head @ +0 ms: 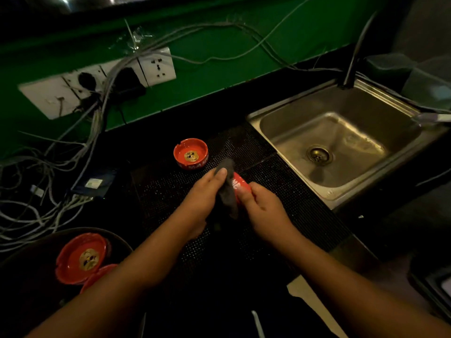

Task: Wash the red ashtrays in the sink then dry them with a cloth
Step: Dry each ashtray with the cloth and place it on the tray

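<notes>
White lettering runs round the side of the red ashtray (190, 153) standing upright on the black counter (151, 142), but it is too small and dim to read; a gold emblem sits in its bowl. The ashtray being held (240, 183) also bears white letters on its glossy red wall, unreadable too. It is tilted on edge between both hands, above a black perforated mat (280, 176) with a fine dotted grid.

The left hand (205, 198) presses a dark grey cloth (228, 191) against the ashtray, fingers stretched forward over the fabric, which hangs down limp and soft. The right hand (263, 206) is closed round the ashtray's near rim, thumb on top, wrist bent inward. Both forearms are bare.

Down at the left, two more red ashtrays (81, 258) lie stacked and overlapping in a dark round tray (29, 259); the top one shows the same gold emblem and notched rim.

To the right, a square stainless steel sink (341, 142) is set into the counter, its basin dull and scuffed with a round drain. Behind, white wall sockets (156, 67) on a green wall (219, 69) trail a tangle of pale cables (48, 191).
</notes>
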Available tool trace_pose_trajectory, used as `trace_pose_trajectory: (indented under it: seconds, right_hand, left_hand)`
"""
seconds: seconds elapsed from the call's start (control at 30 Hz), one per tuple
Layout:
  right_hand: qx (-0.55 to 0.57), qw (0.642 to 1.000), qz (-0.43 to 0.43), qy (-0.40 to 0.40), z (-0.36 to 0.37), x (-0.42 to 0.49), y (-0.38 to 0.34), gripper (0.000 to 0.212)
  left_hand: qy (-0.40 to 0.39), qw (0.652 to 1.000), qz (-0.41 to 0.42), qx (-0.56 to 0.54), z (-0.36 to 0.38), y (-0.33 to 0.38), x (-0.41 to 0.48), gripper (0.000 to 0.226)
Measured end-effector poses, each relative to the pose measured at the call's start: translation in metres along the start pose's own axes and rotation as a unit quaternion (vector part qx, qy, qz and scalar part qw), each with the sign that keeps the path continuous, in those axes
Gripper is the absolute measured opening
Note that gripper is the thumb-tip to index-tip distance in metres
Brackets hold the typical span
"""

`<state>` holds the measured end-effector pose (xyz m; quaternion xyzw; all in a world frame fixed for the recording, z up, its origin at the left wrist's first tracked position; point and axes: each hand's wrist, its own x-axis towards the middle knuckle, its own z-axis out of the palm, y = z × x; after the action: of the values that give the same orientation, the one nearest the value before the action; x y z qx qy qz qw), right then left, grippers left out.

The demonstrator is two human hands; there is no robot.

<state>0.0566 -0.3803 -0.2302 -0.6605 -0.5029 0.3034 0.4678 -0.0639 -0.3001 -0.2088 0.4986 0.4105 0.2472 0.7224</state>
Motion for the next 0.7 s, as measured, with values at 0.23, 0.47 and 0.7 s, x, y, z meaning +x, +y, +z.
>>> trace_pose_trajectory:
  seconds: [0.23,0.47,0.7]
  right_hand:
    - [-0.357,0.877,-0.315,-0.065,-0.025,0.004,0.023,0.029]
    - [0.306,0.919,0.247,0.009,-0.025,0.014,0.013,0.081]
    - [0.478,0.775,0.398,-0.110,-0.025,0.009,0.025,0.082]
  left_hand:
    - [-0.058,0.966,-0.191,-0.162,-0.010,-0.004,-0.008,0.038]
    - [-0.010,0.968,-0.127,-0.215,-0.001,-0.017,-0.003,0.049]
    - [0.083,0.996,-0.019,0.006,0.009,-0.015,0.007,0.015]
